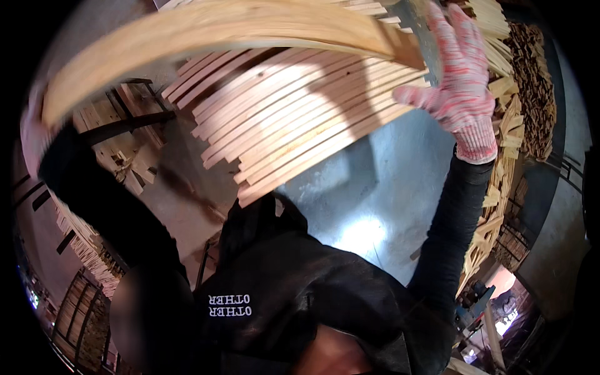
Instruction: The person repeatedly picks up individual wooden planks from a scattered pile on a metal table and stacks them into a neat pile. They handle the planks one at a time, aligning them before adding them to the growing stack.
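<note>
Fingers (pixel 465 37) of the gloved right hand (pixel 462 87) are spread wide, palm pressed against the end of a curved wooden slat (pixel 206 28) at upper right of the frame, not closed around it. Left hand (pixel 34 134), at far left, is blurred; its grip cannot be told. The slat arcs across the top, above a bundle of curved slats (pixel 294 119). Beyond, stacked wood offcuts (pixel 531 81) line the right edge over grey concrete floor (pixel 375 200).

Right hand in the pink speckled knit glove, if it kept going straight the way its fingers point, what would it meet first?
The right hand points up past the end of the long pale wooden slat. First in line is probably the heap of pale wooden slats just beyond its fingertips, though depth is unclear.
</note>
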The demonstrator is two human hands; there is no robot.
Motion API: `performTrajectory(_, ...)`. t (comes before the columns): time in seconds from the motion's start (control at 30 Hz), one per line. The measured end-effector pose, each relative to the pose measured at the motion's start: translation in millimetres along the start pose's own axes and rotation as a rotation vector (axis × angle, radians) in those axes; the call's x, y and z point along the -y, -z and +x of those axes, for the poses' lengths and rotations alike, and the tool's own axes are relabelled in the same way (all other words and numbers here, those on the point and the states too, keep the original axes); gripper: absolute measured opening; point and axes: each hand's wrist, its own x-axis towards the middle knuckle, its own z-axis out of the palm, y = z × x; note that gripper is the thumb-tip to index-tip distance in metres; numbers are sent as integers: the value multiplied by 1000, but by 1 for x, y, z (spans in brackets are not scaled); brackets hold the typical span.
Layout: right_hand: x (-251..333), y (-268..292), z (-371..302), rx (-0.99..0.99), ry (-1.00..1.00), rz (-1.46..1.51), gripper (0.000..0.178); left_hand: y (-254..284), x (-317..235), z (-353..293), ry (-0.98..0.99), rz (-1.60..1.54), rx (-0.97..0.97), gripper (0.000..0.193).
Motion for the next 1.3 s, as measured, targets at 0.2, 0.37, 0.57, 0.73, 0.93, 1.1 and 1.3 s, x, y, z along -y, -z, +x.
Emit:
performTrajectory(0.2, 39, -8, -82, 416, -419, -136, 97, -167, 24, 22, -34, 424, 273, 52)
performTrajectory(0.37, -21, -16, -227, -72, -852, 35, 84, -166, 29, -58, -101, 313, 140, 57)
performTrajectory(0.57, 8, -113, -291, -747, -1220, 903, 67, -124, 58, -289, 1320, -466, 37, 64)
performTrajectory(0.73, 31, -186, -263, -572, -1105, 842, 28, -166, 30, -329, 1072, -613, 277, 58)
performTrajectory(0.93, 32, -165, -228, -775, -1274, 1140, 55, -170, 48, -306, 935, -403, 470, 63)
performTrajectory(1.1, -66, -44, -185, -618, -1070, 500, 46, -169, 48, -306, 981, -436, 378, 64)
performTrajectory(1.3, -199, 14, -105, -290, -1098, 594, 21, -167, 92, -311, 859, -346, 552, 57)
